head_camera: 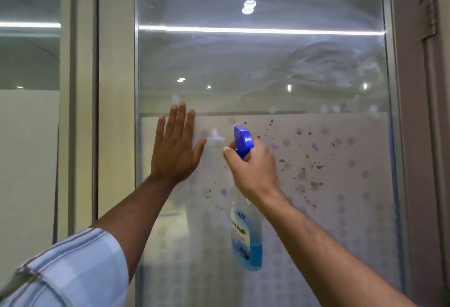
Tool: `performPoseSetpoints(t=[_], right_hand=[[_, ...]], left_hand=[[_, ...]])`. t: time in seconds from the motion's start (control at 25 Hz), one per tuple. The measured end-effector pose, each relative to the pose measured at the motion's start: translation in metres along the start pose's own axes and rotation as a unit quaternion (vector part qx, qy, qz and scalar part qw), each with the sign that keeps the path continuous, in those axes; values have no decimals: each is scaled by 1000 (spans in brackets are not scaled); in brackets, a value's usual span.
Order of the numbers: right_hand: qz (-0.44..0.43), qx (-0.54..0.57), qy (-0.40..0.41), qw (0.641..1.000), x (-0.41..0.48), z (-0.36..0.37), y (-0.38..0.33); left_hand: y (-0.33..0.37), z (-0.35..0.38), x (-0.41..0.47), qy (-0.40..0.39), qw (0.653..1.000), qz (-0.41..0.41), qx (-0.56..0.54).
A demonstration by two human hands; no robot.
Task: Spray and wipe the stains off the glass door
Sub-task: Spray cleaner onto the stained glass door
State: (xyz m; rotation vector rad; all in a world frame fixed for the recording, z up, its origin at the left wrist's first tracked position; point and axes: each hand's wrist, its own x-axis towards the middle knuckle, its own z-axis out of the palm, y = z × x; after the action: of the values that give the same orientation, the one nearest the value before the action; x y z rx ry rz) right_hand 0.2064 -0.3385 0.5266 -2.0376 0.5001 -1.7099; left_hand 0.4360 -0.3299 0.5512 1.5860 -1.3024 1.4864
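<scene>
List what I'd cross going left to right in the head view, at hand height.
Door frame → left hand flat on the glass → spray bottle in the right hand → brown stains → hinge side of the frame.

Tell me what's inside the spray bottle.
The bottle, held in the right hand, is see-through, with blue liquid filling only its lower part. A label covers much of the front, and the hand hides the neck, so the exact level is unclear.
</scene>
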Motion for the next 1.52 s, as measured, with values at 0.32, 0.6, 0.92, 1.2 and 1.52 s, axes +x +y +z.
performPoseSetpoints(t=[0.32, 0.6, 0.92, 1.2, 1.52], right_hand=[[-11, -22, 93, 995, 0, -37, -4], [22, 4, 158, 987, -4, -119, 3], [48, -60, 212, 974, -27, -181, 11], [37, -92, 277, 956, -78, -209, -3], [55, -95, 240, 965, -137, -205, -7]], left_hand=[[-8, 20, 1, 53, 998, 8, 22], [-14, 30, 1, 70, 997, 19, 28], [-15, 32, 2, 94, 995, 26, 32], [-14, 30, 2, 92, 995, 32, 18], [-14, 26, 2, 62, 998, 32, 0]])
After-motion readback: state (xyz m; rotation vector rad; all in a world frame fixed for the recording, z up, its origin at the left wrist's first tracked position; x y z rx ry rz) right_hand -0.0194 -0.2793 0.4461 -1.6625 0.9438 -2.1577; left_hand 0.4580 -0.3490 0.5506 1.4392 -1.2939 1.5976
